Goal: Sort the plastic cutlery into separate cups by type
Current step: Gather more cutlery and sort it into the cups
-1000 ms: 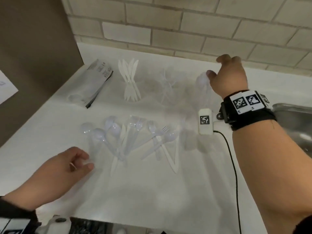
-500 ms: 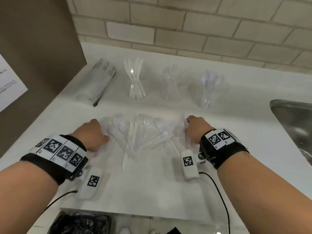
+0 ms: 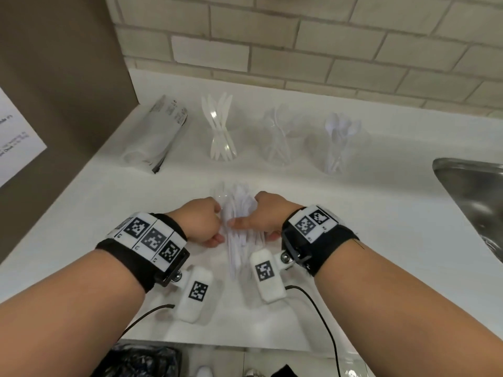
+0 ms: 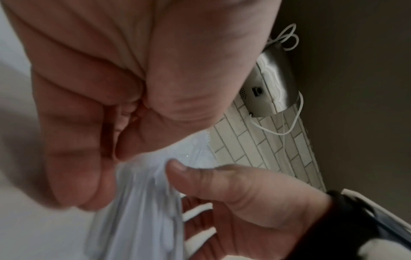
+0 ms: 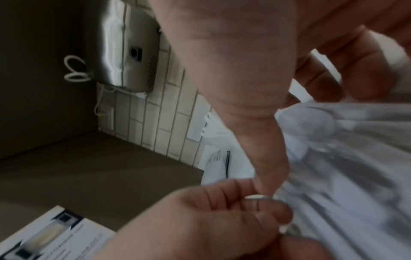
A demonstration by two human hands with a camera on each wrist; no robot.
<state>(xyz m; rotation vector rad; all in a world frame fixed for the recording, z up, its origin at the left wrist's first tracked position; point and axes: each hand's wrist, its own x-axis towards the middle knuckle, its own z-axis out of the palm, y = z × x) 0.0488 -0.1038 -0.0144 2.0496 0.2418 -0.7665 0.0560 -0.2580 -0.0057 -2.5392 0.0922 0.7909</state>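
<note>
Gathering the formerly scattered white plastic cutlery (image 3: pixel 239 227) into one bundle, left hand (image 3: pixel 202 223) and right hand (image 3: pixel 268 216) are clasping it on the white desk (image 3: pixel 381 213), before the clear fork cup (image 3: pixel 277 140); sorting remains.

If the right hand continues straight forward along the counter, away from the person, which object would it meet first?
Probably the middle clear cup, which stands beyond the right hand and the gathered cutlery. Depth is unclear, so it might pass between this cup and the spoon cup.
</note>
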